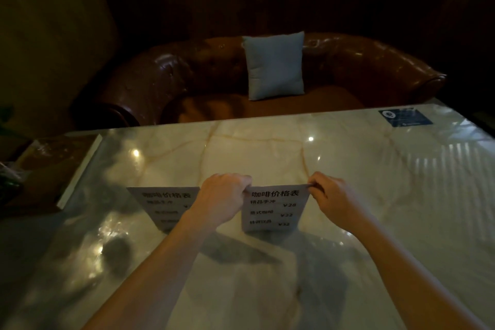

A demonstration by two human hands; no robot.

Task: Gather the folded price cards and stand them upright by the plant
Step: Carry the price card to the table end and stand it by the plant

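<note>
Two folded white price cards stand upright on the glossy marble table [267, 147]. The right price card [273, 209] shows dark Chinese text and prices. My left hand [222, 195] pinches its top left corner and my right hand [334, 198] pinches its top right corner, both along the fold. The left price card [163, 203] stands just to the left, partly hidden behind my left wrist. Green leaves of a plant [6, 115] show dimly at the far left edge, beyond the table.
A dark book or box with a pale edge [56, 166] lies on the table's left end. A blue sticker [404, 116] sits at the far right corner. Behind the table stands a brown leather sofa [171, 78] with a grey-blue cushion [274, 65].
</note>
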